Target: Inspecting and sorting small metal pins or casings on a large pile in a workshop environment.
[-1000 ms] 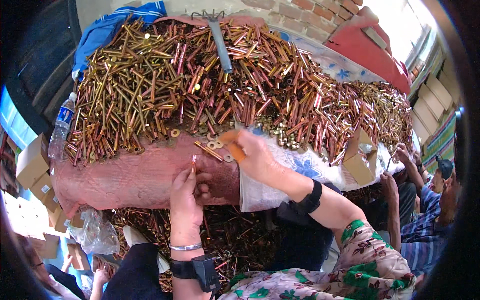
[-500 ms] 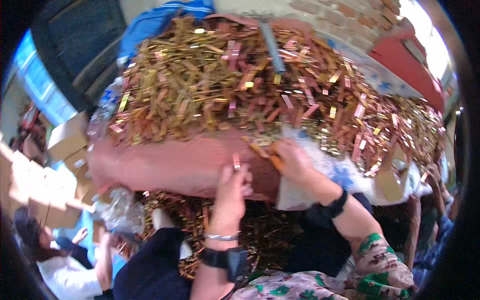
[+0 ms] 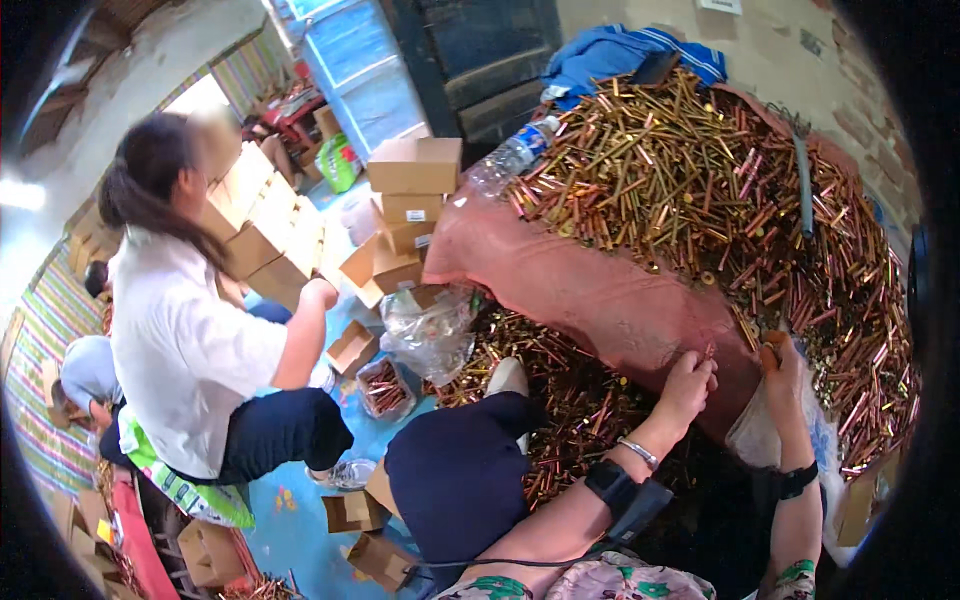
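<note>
A big heap of slim brass- and copper-coloured metal rods (image 3: 640,160) covers the table under a reddish cloth (image 3: 590,280). At the cloth's near right edge, my left hand (image 3: 688,388) is closed, with a short copper-coloured rod (image 3: 710,350) poking up from its fingertips. My right hand (image 3: 785,375) is close beside it at the edge of the heap, fingers bent and pressed together. Something orange shows at those fingers; what they hold is not clear. A gold-coloured rod (image 3: 746,326) lies just left of them.
More rods (image 3: 560,390) are piled below the table. A clear plastic bag (image 3: 425,325) and several cardboard boxes (image 3: 415,165) stand left of it. A person in a white shirt (image 3: 175,330) sits at the left. A bottle (image 3: 520,150) and a grey bar (image 3: 803,185) lie by the heap.
The view has swung left, so the table and my hands appear farther right. More of the person in white and the room shows. Both my hands stay near the cloth's edge.
</note>
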`<action>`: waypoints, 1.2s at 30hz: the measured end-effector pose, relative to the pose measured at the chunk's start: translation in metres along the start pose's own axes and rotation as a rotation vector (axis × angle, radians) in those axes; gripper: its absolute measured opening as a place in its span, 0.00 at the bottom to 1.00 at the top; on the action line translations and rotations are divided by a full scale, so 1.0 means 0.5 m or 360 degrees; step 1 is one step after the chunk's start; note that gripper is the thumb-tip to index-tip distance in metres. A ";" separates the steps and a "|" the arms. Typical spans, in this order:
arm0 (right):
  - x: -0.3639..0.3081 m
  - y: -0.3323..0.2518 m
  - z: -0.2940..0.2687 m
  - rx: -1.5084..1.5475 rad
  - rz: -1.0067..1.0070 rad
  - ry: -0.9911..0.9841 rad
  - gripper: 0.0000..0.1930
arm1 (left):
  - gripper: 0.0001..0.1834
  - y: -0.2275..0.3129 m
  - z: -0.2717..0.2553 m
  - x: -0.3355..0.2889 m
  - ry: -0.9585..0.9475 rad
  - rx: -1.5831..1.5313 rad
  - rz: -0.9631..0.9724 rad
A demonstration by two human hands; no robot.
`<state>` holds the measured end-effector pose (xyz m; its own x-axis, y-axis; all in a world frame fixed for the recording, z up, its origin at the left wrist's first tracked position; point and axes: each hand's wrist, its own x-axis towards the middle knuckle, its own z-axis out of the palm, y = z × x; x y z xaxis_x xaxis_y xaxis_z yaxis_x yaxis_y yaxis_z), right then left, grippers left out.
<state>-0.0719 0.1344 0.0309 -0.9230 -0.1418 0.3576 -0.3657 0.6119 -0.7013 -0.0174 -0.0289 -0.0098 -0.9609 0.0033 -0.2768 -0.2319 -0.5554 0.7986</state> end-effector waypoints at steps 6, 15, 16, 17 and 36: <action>-0.001 0.004 0.007 -0.0141 0.0089 -0.0045 0.06 | 0.08 0.031 -0.002 -0.028 0.0031 -0.0044 0.0033; -0.017 0.008 0.009 -0.0216 -0.0233 -0.0038 0.09 | 0.09 0.056 0.018 -0.068 0.0189 0.0142 0.0326; -0.017 0.011 0.010 -0.0260 -0.0239 -0.0029 0.09 | 0.09 0.061 0.019 -0.074 0.0182 0.0164 0.0305; -0.018 0.016 0.008 -0.0304 -0.0241 -0.0012 0.09 | 0.09 0.061 0.019 -0.078 0.0178 0.0163 0.0308; -0.014 0.078 0.021 -0.0325 -0.0252 0.0035 0.09 | 0.08 0.040 -0.003 -0.082 0.0112 0.0034 0.0112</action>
<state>-0.0810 0.1508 -0.0054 -0.8524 -0.2326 0.4682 -0.4718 0.7280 -0.4974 0.0176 -0.0416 0.0168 -0.9621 -0.0941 -0.2560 -0.1683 -0.5341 0.8285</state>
